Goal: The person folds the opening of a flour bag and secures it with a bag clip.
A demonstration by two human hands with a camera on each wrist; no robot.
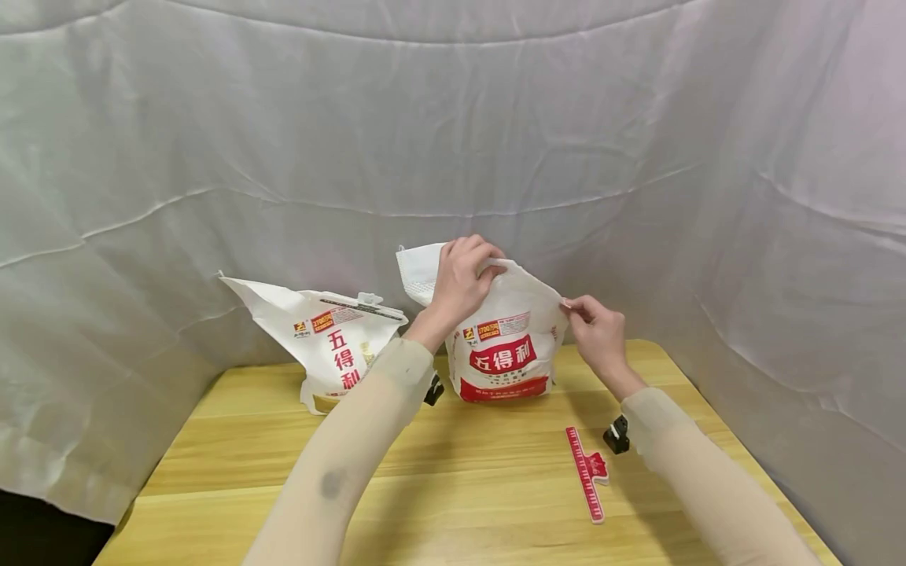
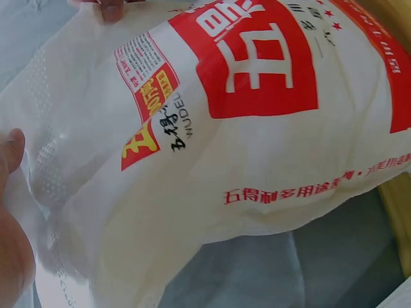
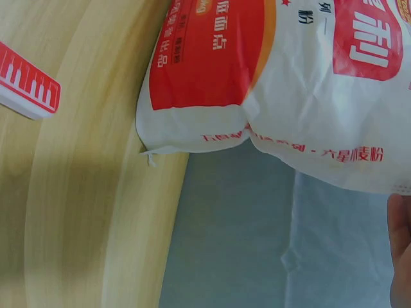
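A white flour bag (image 1: 502, 369) with red print stands upright at the back of the table, its top slack and partly creased. My left hand (image 1: 463, 275) grips its top edge, thumb toward the front. At the bag's upper right corner, my right hand (image 1: 598, 326) pinches the edge between thumb and fingers. The left wrist view shows the bag's pale upper part (image 2: 83, 128), with my left hand (image 2: 13, 237) at the left border. In the right wrist view, fingers of my right hand (image 3: 399, 237) lie along the bag's side (image 3: 321, 141).
Left of it leans another white flour bag (image 1: 318, 322), a dark-striped clip (image 1: 361, 307) across its folded top. A red and white sealing clip (image 1: 584, 475) lies on the wooden table (image 1: 495, 487), near my right forearm. Grey cloth (image 1: 453, 126) hangs behind and at both sides.
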